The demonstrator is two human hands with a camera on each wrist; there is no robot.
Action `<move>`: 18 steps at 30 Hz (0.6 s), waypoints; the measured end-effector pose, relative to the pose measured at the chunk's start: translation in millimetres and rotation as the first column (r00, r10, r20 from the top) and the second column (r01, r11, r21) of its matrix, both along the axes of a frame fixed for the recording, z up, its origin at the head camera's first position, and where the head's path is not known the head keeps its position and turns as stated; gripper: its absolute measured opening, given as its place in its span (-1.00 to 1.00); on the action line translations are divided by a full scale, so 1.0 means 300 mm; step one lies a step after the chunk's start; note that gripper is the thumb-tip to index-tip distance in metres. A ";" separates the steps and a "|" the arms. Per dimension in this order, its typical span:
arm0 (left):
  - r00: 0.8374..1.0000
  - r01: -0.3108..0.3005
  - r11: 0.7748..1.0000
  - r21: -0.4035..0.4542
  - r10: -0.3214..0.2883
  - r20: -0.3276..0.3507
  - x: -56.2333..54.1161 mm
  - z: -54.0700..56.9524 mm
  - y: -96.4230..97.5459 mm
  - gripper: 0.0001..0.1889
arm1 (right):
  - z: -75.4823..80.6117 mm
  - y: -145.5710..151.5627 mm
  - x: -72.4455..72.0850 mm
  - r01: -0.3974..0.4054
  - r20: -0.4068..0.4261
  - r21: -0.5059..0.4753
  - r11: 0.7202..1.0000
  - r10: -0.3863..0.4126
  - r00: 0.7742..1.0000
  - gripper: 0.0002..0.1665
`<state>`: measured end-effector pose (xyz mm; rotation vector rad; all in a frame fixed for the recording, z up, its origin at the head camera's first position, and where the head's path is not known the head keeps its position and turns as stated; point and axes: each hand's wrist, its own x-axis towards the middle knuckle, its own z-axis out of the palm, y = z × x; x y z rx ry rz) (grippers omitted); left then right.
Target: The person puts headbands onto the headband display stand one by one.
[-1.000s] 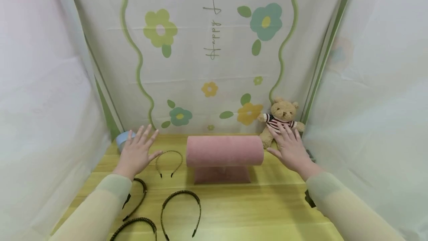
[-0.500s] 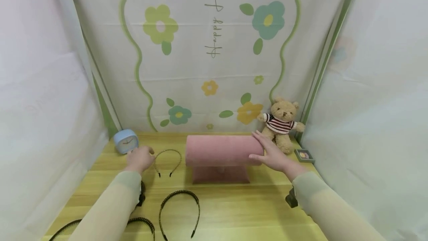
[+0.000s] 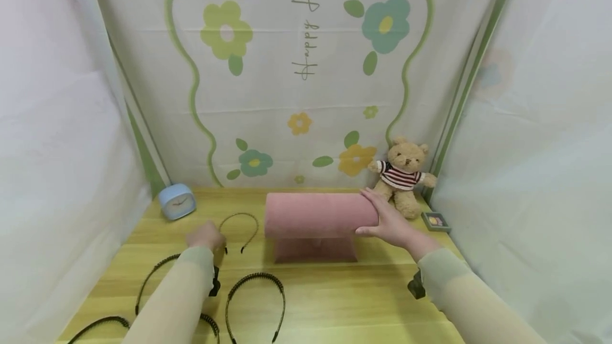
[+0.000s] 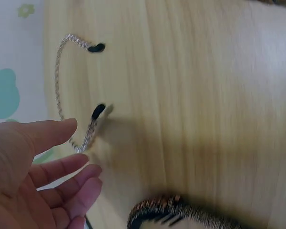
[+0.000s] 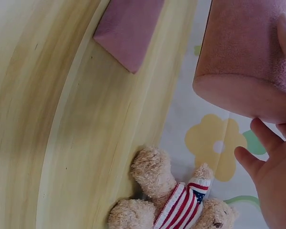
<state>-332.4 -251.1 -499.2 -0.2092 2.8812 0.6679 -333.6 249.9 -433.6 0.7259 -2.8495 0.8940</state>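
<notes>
A thin gold, chain-like headband [image 3: 240, 214] with black tips lies on the wooden table, left of a pink padded roll stand [image 3: 313, 216]. My left hand [image 3: 205, 235] hovers by its left arm. In the left wrist view, the thumb and loosely bent fingers of that hand [image 4: 43, 167] stand apart on either side of the headband [image 4: 57, 86]; no contact is plain. My right hand [image 3: 389, 222] rests on the right end of the roll, thumb in front, fingers along the top. In the right wrist view, two fingers reach past the roll's end face [image 5: 243, 98].
A dark toothed headband [image 3: 260, 275] lies in front of the stand, and others lie partly under my left sleeve [image 3: 172, 301]. A blue clock [image 3: 177, 201] stands back left. The teddy bear [image 3: 401, 178] and a small framed tile [image 3: 435, 221] are at right.
My left hand has come down and toward me beside the gold headband, its spread fingers bending. My right hand has moved left from before the bear onto the roll.
</notes>
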 end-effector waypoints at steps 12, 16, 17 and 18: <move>0.995 -0.088 0.996 0.011 0.089 -0.034 -0.009 -0.078 0.053 -0.75 | -0.005 -0.003 0.001 0.000 -0.031 0.002 1.000 0.000 1.000 0.25; 0.992 -0.119 0.990 0.069 0.122 -0.038 -0.013 -0.091 0.053 -0.73 | -0.006 -0.002 0.001 0.006 -0.019 0.010 1.000 -0.005 1.000 0.24; 0.991 -0.122 0.988 0.096 0.126 -0.037 -0.014 -0.091 0.051 -0.75 | -0.006 -0.002 0.000 0.004 -0.017 0.011 1.000 -0.004 1.000 0.24; 0.990 -0.126 0.984 0.127 0.132 -0.041 -0.013 -0.089 0.050 -0.77 | -0.007 -0.001 -0.001 0.004 -0.015 0.014 1.000 -0.004 1.000 0.24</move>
